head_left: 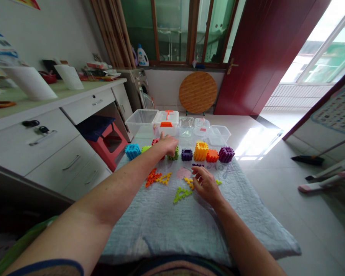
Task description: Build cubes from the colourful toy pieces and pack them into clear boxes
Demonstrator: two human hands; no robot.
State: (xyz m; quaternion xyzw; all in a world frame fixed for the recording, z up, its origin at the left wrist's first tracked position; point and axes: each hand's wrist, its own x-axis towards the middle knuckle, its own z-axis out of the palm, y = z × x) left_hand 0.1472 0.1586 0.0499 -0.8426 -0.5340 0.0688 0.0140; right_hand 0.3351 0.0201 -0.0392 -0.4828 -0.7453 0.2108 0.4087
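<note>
Head view: lidded box (166, 118) stands beyond left hand (169, 145)

The cubes show many colours: a bright blue cube (132, 151), a lime cube (145, 149), a red cube (155, 142), a green cube (177, 154), a dark purple cube (186, 155), a yellow cube (201, 151), an orange cube (212, 156) and a purple cube (226, 155). Among the flat pieces, there is an orange-red triangle (152, 178), a yellow triangle (164, 178) and a lime triangle (182, 194). The cloth (149, 230) is pale grey-blue, with a pink patch (184, 173) and a greyish violet print. The box (161, 132) is clear, but its latch (166, 124) is orange. The stool (112, 147) is pinkish red, its seat (95, 127) dark blue. The door (247, 69) is deep red; the round board (197, 92) is brown with wood grain.
</note>
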